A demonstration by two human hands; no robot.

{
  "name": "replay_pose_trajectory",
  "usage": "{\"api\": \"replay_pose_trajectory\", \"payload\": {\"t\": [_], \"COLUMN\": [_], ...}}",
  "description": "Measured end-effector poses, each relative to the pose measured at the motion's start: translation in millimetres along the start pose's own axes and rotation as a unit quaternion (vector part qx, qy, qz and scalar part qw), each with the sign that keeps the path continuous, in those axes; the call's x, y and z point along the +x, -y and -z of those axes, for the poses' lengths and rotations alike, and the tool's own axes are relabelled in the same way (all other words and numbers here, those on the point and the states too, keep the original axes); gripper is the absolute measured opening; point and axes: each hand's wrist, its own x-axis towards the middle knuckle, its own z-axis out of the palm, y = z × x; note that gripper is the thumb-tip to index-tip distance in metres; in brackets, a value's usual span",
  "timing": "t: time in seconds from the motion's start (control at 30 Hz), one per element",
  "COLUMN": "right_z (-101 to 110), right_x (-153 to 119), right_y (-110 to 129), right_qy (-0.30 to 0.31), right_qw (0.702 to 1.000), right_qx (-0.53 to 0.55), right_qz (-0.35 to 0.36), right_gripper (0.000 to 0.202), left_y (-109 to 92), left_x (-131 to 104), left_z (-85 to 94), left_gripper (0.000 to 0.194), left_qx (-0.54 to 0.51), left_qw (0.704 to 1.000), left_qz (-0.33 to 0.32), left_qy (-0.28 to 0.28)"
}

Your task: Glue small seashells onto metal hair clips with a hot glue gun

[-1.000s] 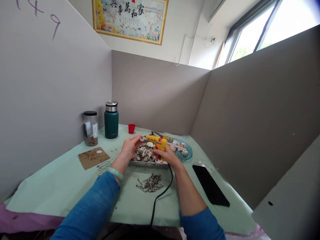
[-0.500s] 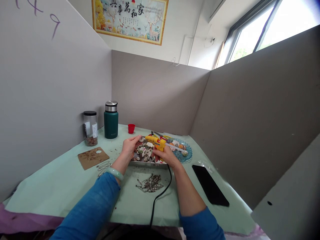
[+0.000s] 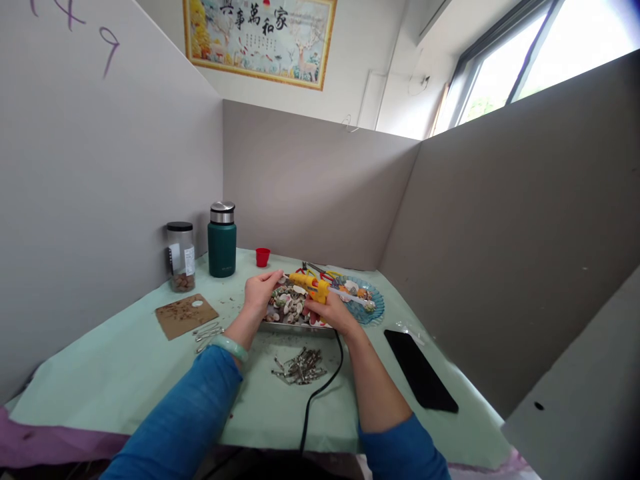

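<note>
Metal clips (image 3: 300, 367) lie toward near edge of table (image 3: 270, 423) | right hand (image 3: 331, 312) grips yellow glue gun (image 3: 311, 287) over shell tray (image 3: 295, 329) | left hand (image 3: 259, 295) pinches small unclear piece (image 3: 283, 280) beside nozzle (image 3: 287, 275) | step: probably gluing | next: seems needing steady aim

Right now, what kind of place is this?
Probably a small craft booth: the right hand holds a yellow glue gun over a tray of shells, and grey partitions stand around the table.
</note>
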Motion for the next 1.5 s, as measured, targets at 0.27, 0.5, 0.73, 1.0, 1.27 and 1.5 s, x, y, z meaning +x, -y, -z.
{"api": "replay_pose_trajectory", "payload": {"t": [0.27,0.5,0.73,1.0,1.27,1.5], "right_z": [-0.2,0.5,-0.8,-0.2,-0.4,-1.1], "right_x": [-0.9,-1.0,-3.2,-1.5,-0.7,0.6], "right_y": [2.1,0.3,7.9,3.9,0.0,-4.1], "right_qy": [-0.002,0.003,0.003,-0.008,-0.008,-0.01], "right_qw": [1.0,1.0,1.0,0.999,0.999,0.999], "right_qx": [-0.002,-0.018,-0.02,-0.021,-0.024,-0.019], "right_qz": [-0.004,-0.008,-0.023,-0.03,-0.028,-0.025], "right_gripper": [0.015,0.016,0.019,0.015,0.016,0.015], "left_y": [9.6,9.6,12.0,13.6,14.3,14.9], "left_x": [7.9,7.8,9.0,10.8,11.6,11.3], "left_z": [4.4,5.5,7.5,8.4,8.8,8.3], "left_gripper": [0.034,0.037,0.037,0.037,0.037,0.039], "left_qx": [0.035,0.056,0.091,0.106,0.123,0.13], "left_qw": [0.999,0.998,0.995,0.992,0.99,0.989], "left_qz": [-0.015,-0.025,-0.047,-0.06,-0.065,-0.061], "left_qy": [-0.014,-0.018,-0.017,-0.025,-0.029,-0.026]}}
